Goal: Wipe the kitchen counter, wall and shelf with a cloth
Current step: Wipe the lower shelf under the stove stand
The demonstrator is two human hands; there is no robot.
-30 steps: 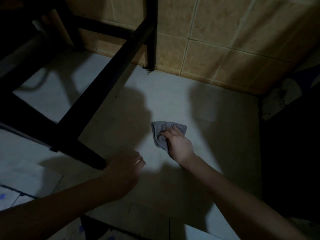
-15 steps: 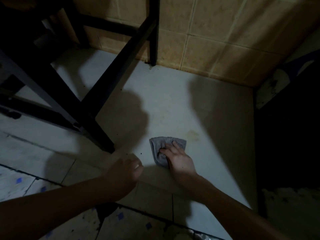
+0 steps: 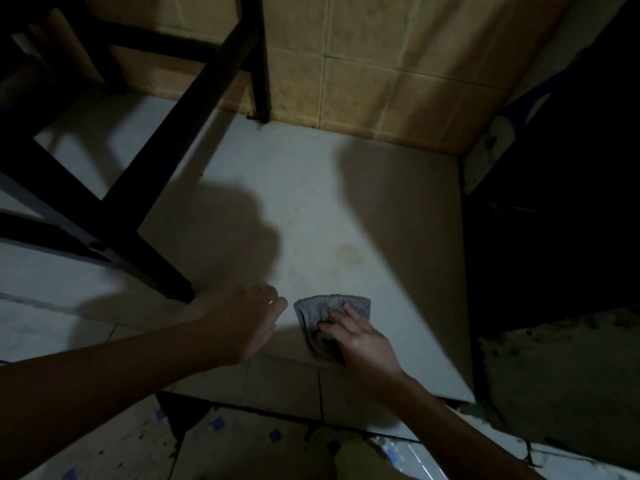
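A small grey cloth (image 3: 330,308) lies flat on the white counter (image 3: 346,202) close to its front edge. My right hand (image 3: 363,337) presses down on the cloth with its fingers spread and fairly straight. My left hand (image 3: 247,322) hovers just left of the cloth, palm down, fingers relaxed and holding nothing. A faint yellowish stain (image 3: 349,254) marks the counter just beyond the cloth. The tan tiled wall (image 3: 381,64) rises behind the counter.
A black shelf frame (image 3: 156,161) stands on the counter's left half, one leg (image 3: 173,289) ending near my left hand. A dark object (image 3: 554,202) blocks the right side. Below the counter edge lies a tiled floor (image 3: 242,441) with blue marks.
My right hand has dragged the cloth toward the counter's front edge. The left hand has opened from loosely curled to flat beside it. The camera has tilted down, showing more floor.
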